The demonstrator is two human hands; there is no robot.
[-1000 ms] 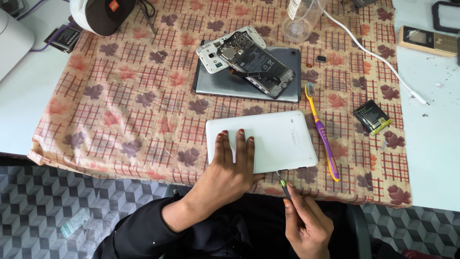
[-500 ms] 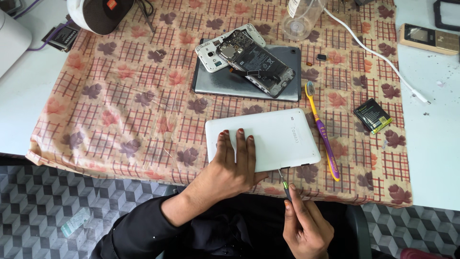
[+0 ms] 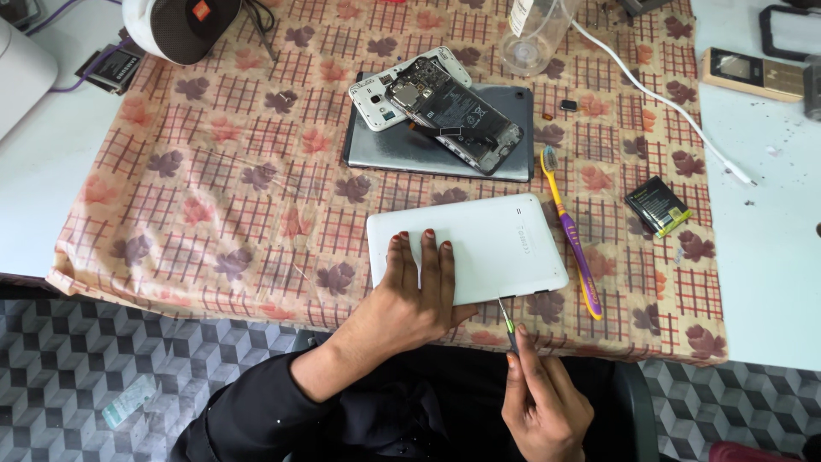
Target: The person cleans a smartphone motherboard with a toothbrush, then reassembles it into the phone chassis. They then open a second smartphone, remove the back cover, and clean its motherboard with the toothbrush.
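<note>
A white tablet lies back side up on the patterned cloth near the table's front edge. My left hand rests flat on its near left part, fingers spread. My right hand grips a thin green-handled screwdriver; its metal tip touches the tablet's near edge. A purple and yellow toothbrush lies just right of the tablet.
Behind the tablet a grey tablet carries two opened phones. A small black battery lies at the right, a white cable runs past it, a clear bottle and a round speaker stand at the back.
My right hand has brought the screwdriver slightly up, so its tip now meets the tablet's near edge. My left hand stays on the tablet.
</note>
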